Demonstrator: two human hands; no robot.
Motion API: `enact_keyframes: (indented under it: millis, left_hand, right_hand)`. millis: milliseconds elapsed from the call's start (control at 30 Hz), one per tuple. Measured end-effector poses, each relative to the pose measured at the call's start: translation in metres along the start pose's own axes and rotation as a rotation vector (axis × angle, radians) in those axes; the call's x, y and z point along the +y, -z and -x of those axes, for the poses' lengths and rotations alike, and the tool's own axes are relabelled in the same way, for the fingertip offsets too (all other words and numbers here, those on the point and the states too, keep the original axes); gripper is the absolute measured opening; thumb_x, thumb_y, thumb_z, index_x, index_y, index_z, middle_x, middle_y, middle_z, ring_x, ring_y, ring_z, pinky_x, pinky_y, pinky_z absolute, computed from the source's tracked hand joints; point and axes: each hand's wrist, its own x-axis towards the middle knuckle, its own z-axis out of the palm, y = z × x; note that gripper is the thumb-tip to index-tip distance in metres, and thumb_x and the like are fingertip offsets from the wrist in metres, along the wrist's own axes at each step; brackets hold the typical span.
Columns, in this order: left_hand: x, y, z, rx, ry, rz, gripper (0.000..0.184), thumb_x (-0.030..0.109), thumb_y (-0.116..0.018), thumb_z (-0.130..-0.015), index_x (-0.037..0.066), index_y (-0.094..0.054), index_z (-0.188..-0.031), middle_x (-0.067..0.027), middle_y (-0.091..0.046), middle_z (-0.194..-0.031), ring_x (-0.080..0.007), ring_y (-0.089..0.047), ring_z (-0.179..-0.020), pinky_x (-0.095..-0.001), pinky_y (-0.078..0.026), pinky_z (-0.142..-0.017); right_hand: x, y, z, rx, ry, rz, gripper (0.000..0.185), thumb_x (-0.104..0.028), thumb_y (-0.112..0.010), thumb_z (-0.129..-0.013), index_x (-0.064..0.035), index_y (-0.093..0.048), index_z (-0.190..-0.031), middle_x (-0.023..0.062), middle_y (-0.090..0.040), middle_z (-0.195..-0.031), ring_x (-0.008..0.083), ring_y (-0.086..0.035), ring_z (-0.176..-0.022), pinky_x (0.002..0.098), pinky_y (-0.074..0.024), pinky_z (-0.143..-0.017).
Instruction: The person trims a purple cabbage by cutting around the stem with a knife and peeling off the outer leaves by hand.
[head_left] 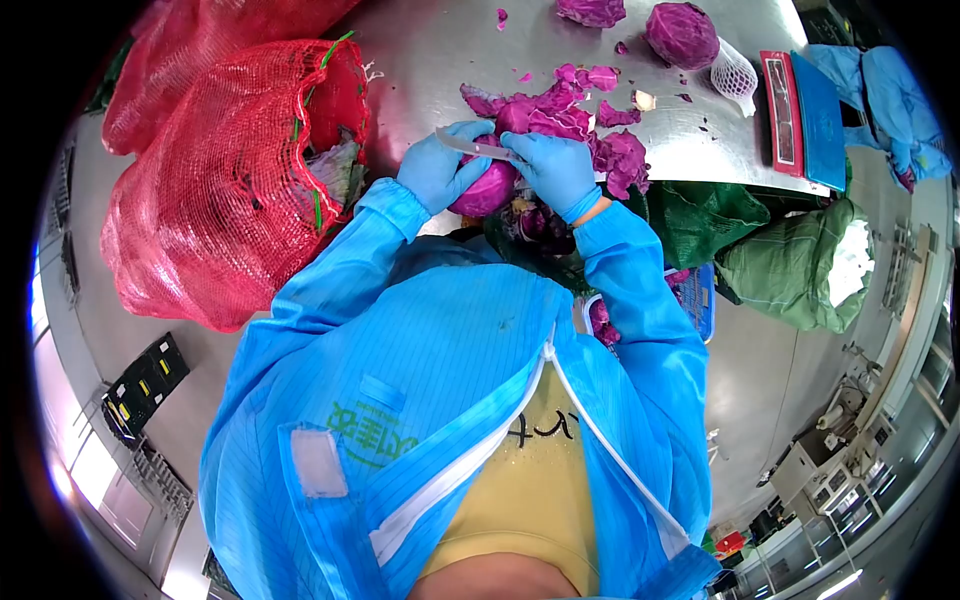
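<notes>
We are grasping the cabbage (pixel 487 194) near the desk's (pixel 435 62) edge with our left fingers (pixel 470 174) and the knife (pixel 466 146) with our right fingers (pixel 524 145), risking a cut if the blade, pointing leftward, is skidding off the curved leaves.

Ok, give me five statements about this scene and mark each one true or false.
1. The right hand holds the knife. True.
2. The left hand is on a green cabbage. False: the cabbage it touches is purple.
3. The red mesh sack is on the person's left. True.
4. The loose purple leaves all lie inside a white bowl. False: many lie on the metal table.
5. A white net sleeve lies beside a whole purple head. True.
</notes>
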Motion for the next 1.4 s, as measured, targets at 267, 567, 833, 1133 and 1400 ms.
enact_keyframes:
  millis: [267, 567, 833, 1133, 1400]
  left_hand:
    - [0.006, 0.006, 0.006, -0.045, 0.041, -0.038, 0.042, 0.025, -0.057, -0.088, 0.009, -0.051, -0.126, -0.0156, -0.057, -0.122, -0.0326, -0.058, -0.109, -0.0380, -0.046, -0.093]
    - [-0.005, 0.003, 0.008, 0.027, -0.006, 0.013, 0.042, 0.027, -0.057, -0.088, 0.010, -0.051, -0.126, -0.0152, -0.058, -0.120, -0.0325, -0.059, -0.107, -0.0386, -0.047, -0.091]
    - [-0.016, 0.003, 0.018, 0.056, -0.048, 0.092, 0.042, 0.023, -0.057, -0.088, 0.007, -0.050, -0.126, -0.0170, -0.057, -0.123, -0.0340, -0.056, -0.112, -0.0383, -0.045, -0.095]
    - [-0.025, 0.002, 0.030, 0.105, -0.036, 0.228, 0.041, 0.016, -0.056, -0.088, 0.006, -0.049, -0.127, -0.0170, -0.056, -0.125, -0.0326, -0.054, -0.117, -0.0365, -0.041, -0.101]
    - [-0.026, 0.001, 0.031, 0.114, -0.091, 0.217, 0.042, 0.017, -0.057, -0.087, 0.006, -0.050, -0.127, -0.0175, -0.056, -0.124, -0.0336, -0.054, -0.117, -0.0371, -0.041, -0.101]
  right_hand:
    - [0.013, -0.015, 0.009, 0.339, -0.325, -0.361, 0.018, -0.017, -0.067, -0.081, -0.0113, -0.066, -0.098, 0.0051, -0.067, -0.085, 0.0194, -0.065, -0.069, 0.0305, -0.0508, -0.061]
    - [-0.012, 0.005, 0.004, 0.107, -0.388, -0.712, 0.037, -0.025, -0.074, -0.078, -0.0066, -0.065, -0.108, 0.0088, -0.064, -0.101, 0.0214, -0.064, -0.087, 0.0308, -0.0509, -0.077]
    - [-0.016, 0.004, 0.016, 0.062, -0.299, -0.497, 0.044, -0.033, -0.075, -0.073, -0.0098, -0.065, -0.108, 0.0086, -0.061, -0.093, 0.0260, -0.063, -0.082, 0.0338, -0.0506, -0.072]
    - [-0.012, 0.006, 0.028, 0.167, -0.487, -0.673, 0.032, -0.018, -0.076, -0.072, -0.0082, -0.067, -0.101, 0.0077, -0.060, -0.092, 0.0235, -0.062, -0.078, 0.0298, -0.0499, -0.067]
    - [-0.028, 0.000, 0.014, 0.176, -0.363, -0.598, 0.039, -0.025, -0.075, -0.073, -0.0098, -0.066, -0.108, 0.0090, -0.061, -0.101, 0.0243, -0.063, -0.084, 0.0321, -0.0511, -0.073]
